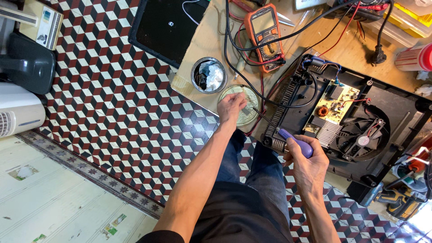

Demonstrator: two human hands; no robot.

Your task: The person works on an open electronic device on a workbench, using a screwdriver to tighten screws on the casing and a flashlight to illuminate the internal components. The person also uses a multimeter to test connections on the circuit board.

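My left hand (pixel 230 108) pinches a small dark part over a round shallow tin (pixel 231 92) at the workbench edge. My right hand (pixel 307 165) grips a purple-handled soldering iron (pixel 294 141); its thin tip points up-left and nearly touches the part at the tin. Just right of both hands lies an opened black appliance base (pixel 400 117) with a circuit board (pixel 335 104), a finned heatsink (pixel 327 133) and a fan (pixel 362 137).
An orange multimeter (pixel 265 36) with red and black leads lies on the wooden bench (pixel 202 45). A round metal can (pixel 209 75) sits near the edge, a black screen (pixel 168 27) at the back left. Patterned floor tiles (pixel 112 99) lie below.
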